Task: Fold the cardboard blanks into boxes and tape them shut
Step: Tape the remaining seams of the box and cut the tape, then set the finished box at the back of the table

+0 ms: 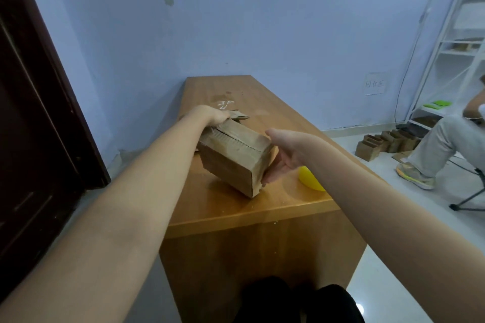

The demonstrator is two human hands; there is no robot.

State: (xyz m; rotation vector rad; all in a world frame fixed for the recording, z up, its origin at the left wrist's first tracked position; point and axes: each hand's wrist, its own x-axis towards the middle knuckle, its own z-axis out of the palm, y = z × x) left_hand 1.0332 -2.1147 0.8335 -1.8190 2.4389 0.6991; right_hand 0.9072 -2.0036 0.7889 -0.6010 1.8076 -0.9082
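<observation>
Box (pixel 236 157): cardboard, folded, tilted on tabletop (pixel 262 199), top flaps meeting along seam. Left hand (pixel 215 115): fingers curled over far flap, gripping it. Right hand (pixel 284 155): fingers straight, spread wide, flat against near end of box. Yellow object (pixel 311 178): just beyond right fingers, partly hidden by wrist. Seated person (pixel 446 144): well off to right.

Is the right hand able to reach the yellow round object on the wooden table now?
Probably yes: the right hand is open beside the yellow round object, with nothing between them.
</observation>
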